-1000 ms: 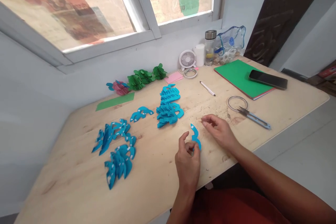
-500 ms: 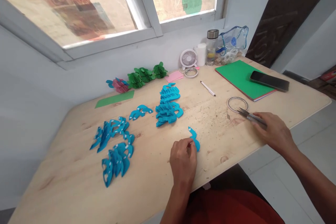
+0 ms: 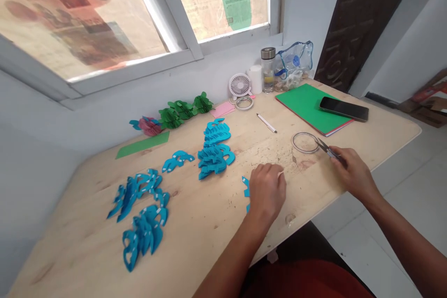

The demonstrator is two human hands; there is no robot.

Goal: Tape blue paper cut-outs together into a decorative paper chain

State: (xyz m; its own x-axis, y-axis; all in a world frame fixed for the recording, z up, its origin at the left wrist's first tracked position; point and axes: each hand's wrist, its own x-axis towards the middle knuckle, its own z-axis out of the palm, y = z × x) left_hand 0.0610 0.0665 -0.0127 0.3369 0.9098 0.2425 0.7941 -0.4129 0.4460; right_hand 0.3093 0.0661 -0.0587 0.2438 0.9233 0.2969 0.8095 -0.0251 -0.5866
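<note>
My right hand point(image 3: 354, 177) is closed around the handles of a pair of scissors point(image 3: 327, 149). Their blades point at a thin roll of tape point(image 3: 295, 145) lying flat on the wooden table point(image 3: 195, 242). My left hand point(image 3: 267, 191) hovers at or rests on the tabletop with its fingers bent together; what they pinch is mostly hidden, though a tiny pale bit shows at the fingertips. Partly covered by this hand lies a blue paper cutout point(image 3: 246, 187) with a small white patch on it.
Stacked blue cutouts point(image 3: 214, 160) lie mid-table, and more blue cutouts with white patches point(image 3: 145, 226) are at left. Behind stand green paper shapes point(image 3: 181, 109), a small fan point(image 3: 240, 85) and a glass bottle point(image 3: 268, 70). A pen point(image 3: 266, 122) and a phone point(image 3: 344, 108) on green sheets point(image 3: 300, 102) are farther right.
My left hand has moved right, from the blue cutout's lower end toward the tape roll, and now covers part of the cutout. The scissors stay in my right hand, blades close to the roll.
</note>
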